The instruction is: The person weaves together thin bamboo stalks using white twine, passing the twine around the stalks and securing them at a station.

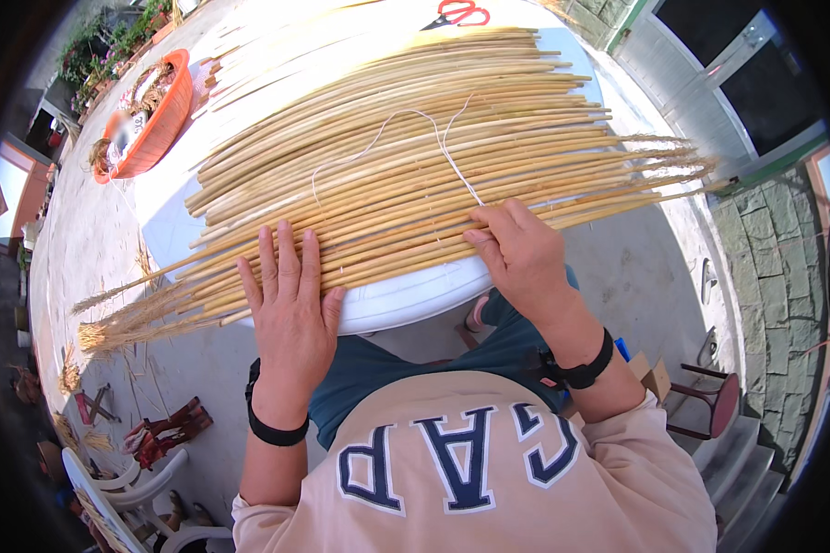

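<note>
A mat of long straw-coloured reed stalks (406, 147), some with feathery ends, lies across the white round table (387, 304). My left hand (288, 309) rests on the near stalks at left, its fingers slightly spread and pointing away from me. My right hand (516, 258) is at the mat's near right, thumb and forefinger closed on a white string (455, 167), which loops loosely over the stalks. Short stitches of thread cross several stalks between my hands. Red-handled scissors (456, 13) lie beyond the mat at the far side.
An orange basin (143, 118) holding mixed items sits at upper left. A white plastic chair (134, 488) stands at lower left, a dark red stool (710, 401) at lower right beside steps (733, 461). A stone wall (770, 276) and glass door (729, 74) are on the right.
</note>
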The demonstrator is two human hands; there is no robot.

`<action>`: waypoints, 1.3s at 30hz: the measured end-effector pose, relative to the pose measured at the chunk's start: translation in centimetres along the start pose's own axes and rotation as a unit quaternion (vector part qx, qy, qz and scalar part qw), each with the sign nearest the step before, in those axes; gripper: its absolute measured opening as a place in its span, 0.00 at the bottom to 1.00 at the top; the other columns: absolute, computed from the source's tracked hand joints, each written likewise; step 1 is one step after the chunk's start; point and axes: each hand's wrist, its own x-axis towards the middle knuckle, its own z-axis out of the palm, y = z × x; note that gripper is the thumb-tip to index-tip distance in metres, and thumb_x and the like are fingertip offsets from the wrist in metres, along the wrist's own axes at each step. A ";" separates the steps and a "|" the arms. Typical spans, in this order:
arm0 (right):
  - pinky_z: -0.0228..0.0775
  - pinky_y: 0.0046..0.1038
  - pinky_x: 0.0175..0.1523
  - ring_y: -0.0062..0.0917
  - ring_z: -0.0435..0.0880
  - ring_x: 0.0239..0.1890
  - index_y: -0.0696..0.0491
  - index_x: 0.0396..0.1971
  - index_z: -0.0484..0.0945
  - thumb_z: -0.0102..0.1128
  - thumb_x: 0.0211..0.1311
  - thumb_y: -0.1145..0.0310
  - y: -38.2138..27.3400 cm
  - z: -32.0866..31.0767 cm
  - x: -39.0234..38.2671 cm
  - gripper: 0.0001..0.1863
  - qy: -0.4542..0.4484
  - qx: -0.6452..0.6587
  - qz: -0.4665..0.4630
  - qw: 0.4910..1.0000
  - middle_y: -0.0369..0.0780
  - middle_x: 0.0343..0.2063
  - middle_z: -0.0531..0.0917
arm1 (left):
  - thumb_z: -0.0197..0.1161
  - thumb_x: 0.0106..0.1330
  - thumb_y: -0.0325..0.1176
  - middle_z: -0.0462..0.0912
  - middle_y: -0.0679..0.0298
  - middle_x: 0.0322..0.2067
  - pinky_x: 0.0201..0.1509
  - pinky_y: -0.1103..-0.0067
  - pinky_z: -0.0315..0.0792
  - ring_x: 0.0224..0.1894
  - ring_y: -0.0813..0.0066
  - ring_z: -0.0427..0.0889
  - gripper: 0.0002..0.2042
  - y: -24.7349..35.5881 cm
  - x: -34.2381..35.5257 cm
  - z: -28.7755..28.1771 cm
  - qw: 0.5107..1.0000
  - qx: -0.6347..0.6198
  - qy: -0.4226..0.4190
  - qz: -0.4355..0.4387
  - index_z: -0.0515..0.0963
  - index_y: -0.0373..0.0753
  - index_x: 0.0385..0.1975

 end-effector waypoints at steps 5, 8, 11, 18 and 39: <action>0.68 0.29 0.26 0.33 0.77 0.23 0.53 0.29 0.77 0.63 0.55 0.72 0.2 -1.7 0.1 0.04 0.020 0.045 0.076 0.996 0.39 0.24 0.75 | 0.55 0.66 0.42 0.56 0.52 0.68 0.73 0.57 0.40 0.71 0.54 0.52 0.29 2.1 -0.7 -1.6 0.983 -0.139 -0.022 0.115 0.61 0.39 0.66; 0.67 0.30 0.26 0.34 0.78 0.24 0.53 0.28 0.77 0.62 0.55 0.73 1.2 -1.5 -0.6 0.03 0.015 0.026 0.081 0.996 0.40 0.23 0.75 | 0.64 0.59 0.40 0.57 0.52 0.68 0.72 0.57 0.43 0.70 0.53 0.54 0.33 2.8 -1.3 0.1 0.978 -0.173 -0.022 0.111 0.63 0.39 0.64; 0.68 0.30 0.26 0.34 0.78 0.24 0.53 0.29 0.76 0.62 0.55 0.73 1.4 -1.4 -1.1 0.03 -0.003 0.050 0.107 0.993 0.40 0.23 0.77 | 0.67 0.54 0.43 0.57 0.51 0.68 0.72 0.56 0.42 0.70 0.53 0.54 0.36 2.6 -0.8 0.0 0.976 -0.185 -0.017 0.117 0.65 0.41 0.64; 0.66 0.26 0.25 0.26 0.76 0.22 0.54 0.29 0.75 0.63 0.58 0.71 0.4 -1.0 -2.6 0.05 0.007 0.141 0.232 0.962 0.39 0.21 0.77 | 0.71 0.47 0.38 0.56 0.52 0.68 0.72 0.54 0.40 0.71 0.54 0.53 0.39 2.4 -1.5 0.4 0.977 -0.170 -0.011 0.129 0.65 0.44 0.64; 0.45 0.13 0.16 0.06 0.59 0.13 0.56 0.29 0.76 0.64 0.57 0.74 4.9 -1.5 -3.1 0.05 0.183 0.572 0.506 0.620 0.30 0.21 0.74 | 0.70 0.50 0.43 0.54 0.49 0.68 0.71 0.49 0.36 0.71 0.48 0.50 0.39 2.5 -1.2 -0.4 0.983 -0.133 -0.031 0.125 0.64 0.44 0.64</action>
